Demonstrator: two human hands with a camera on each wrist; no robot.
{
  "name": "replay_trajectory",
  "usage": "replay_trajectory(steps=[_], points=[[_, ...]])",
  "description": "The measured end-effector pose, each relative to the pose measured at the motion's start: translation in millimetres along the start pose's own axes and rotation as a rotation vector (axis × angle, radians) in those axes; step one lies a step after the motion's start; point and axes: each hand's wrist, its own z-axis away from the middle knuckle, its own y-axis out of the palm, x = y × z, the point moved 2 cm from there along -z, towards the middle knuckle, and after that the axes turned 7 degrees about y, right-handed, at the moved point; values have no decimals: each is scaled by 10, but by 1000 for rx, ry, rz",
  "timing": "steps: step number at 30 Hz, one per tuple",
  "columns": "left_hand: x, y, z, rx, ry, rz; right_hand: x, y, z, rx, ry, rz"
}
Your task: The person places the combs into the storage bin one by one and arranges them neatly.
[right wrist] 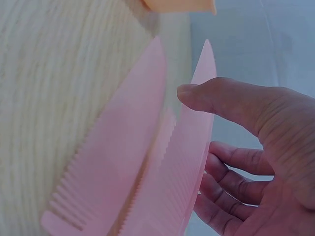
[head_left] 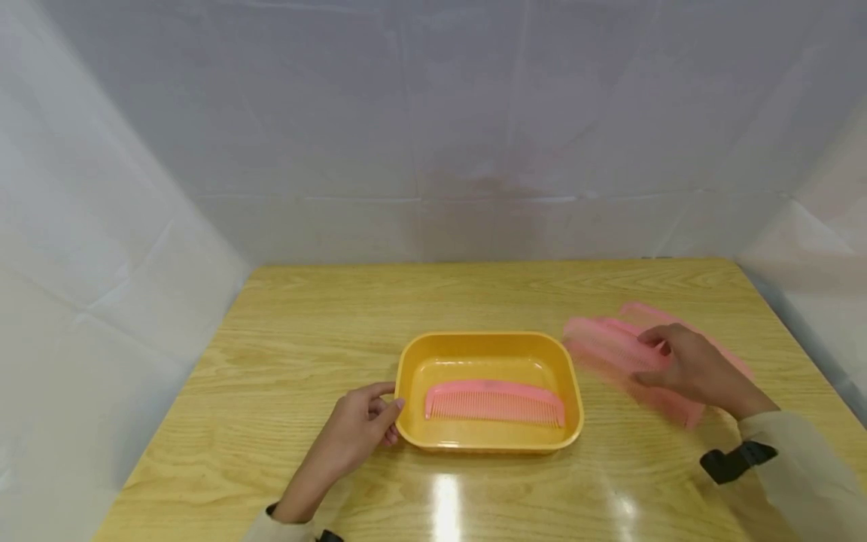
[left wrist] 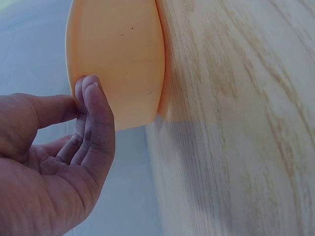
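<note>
A yellow plastic tray [head_left: 489, 336] stands on the table, and one pink comb [head_left: 494, 390] lies inside it, teeth toward the near side. At the tray's left end my left hand [head_left: 354, 430] pinches the rim between thumb and fingers; the left wrist view has these fingertips on the tray's end wall [left wrist: 123, 54]. To the right of the tray, my right hand [head_left: 689, 365] holds a pink comb [right wrist: 189, 132] by its back, thumb on one face and fingers behind. Other pink combs [right wrist: 130, 113] lie beneath it, blurred and partly hidden by the hand.
The wooden table [head_left: 305, 324] runs back to a pale sheet [head_left: 474, 135] that hangs behind it. More sheeting [head_left: 88, 248] closes off the left and right sides. A dark strap [head_left: 734, 461] sits at my right sleeve.
</note>
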Motion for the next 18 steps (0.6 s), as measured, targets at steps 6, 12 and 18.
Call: replay_trajectory(steps=[6, 12, 18], points=[[-7, 2, -9, -2, -10, -8, 79, -59, -25, 4, -5, -3], [-12, 10, -12, -8, -25, -2, 182, -98, -53, -1, -16, 0], [-9, 5, -8, -3, -7, 4, 290, -112, -91, -3, -53, -13]])
